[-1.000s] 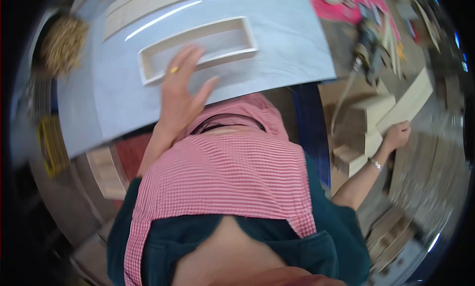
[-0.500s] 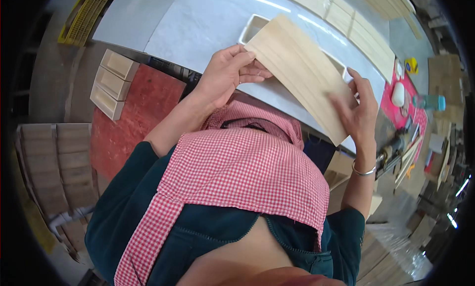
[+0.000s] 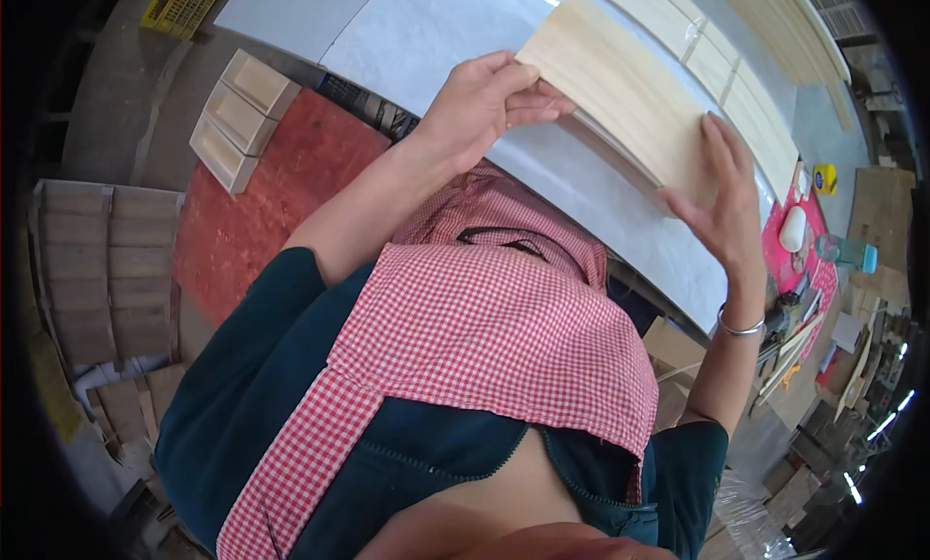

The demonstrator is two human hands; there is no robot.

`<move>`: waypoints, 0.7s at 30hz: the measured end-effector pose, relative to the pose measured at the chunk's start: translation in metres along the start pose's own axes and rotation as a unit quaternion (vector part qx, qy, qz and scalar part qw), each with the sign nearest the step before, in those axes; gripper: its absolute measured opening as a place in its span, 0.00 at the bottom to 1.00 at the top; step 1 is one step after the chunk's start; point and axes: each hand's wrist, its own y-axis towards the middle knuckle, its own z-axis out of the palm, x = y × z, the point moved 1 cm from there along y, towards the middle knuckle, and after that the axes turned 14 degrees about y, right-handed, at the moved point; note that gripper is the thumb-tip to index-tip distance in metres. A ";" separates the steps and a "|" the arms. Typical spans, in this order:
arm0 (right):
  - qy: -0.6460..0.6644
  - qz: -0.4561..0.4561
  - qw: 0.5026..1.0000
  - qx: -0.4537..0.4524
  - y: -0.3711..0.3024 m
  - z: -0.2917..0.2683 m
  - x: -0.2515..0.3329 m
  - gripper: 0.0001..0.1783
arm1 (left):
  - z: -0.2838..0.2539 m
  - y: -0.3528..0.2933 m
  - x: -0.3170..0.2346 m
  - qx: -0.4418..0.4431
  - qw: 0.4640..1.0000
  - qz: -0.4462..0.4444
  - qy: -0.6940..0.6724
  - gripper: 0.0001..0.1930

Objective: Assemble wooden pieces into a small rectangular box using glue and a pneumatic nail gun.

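A thin, pale wooden panel [image 3: 620,85] is held between my two hands above the white tabletop [image 3: 426,37]. My left hand [image 3: 489,109] pinches its left end, thumb on top and the other fingers curled under the near edge. My right hand [image 3: 725,192] spans the right end, fingers on the far edge and thumb at the near corner. Under the panel, a narrow strip of a pale box wall [image 3: 610,145] shows along its near side. The rest of that box is hidden, and I cannot tell whether the panel rests on it.
Three small open wooden boxes [image 3: 232,119] stand on a red board [image 3: 300,192] at left. Pale wooden slats [image 3: 722,71] lie along the table's far side. At right are a pink cloth [image 3: 780,260], a white rounded object [image 3: 793,229] and a teal-capped bottle [image 3: 848,253]. A yellow crate [image 3: 184,6] stands far left.
The panel's right end has swung away from me, bringing it in line with the box beneath, which it now mostly covers. Both hands moved with it. The whole view has shifted slightly.
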 end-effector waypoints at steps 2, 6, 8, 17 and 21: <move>0.006 0.002 1.000 -0.002 0.002 0.001 -0.006 0.49 | -0.009 0.004 0.002 0.002 1.000 0.003 -0.006 0.13; 0.030 0.027 0.999 0.000 0.004 -0.001 -0.021 0.46 | -0.044 0.018 0.008 -0.125 0.801 0.226 0.540 0.16; 0.027 0.025 0.999 0.007 0.005 0.002 -0.023 0.45 | -0.051 0.022 0.015 -0.123 0.789 0.226 0.557 0.16; 0.017 0.032 0.999 0.034 0.009 0.018 -0.034 0.43 | -0.038 0.032 0.020 -0.094 0.767 0.187 0.606 0.15; -0.019 0.017 0.999 0.033 0.008 0.025 -0.035 0.42 | -0.041 0.034 0.021 -0.115 0.736 0.221 0.630 0.12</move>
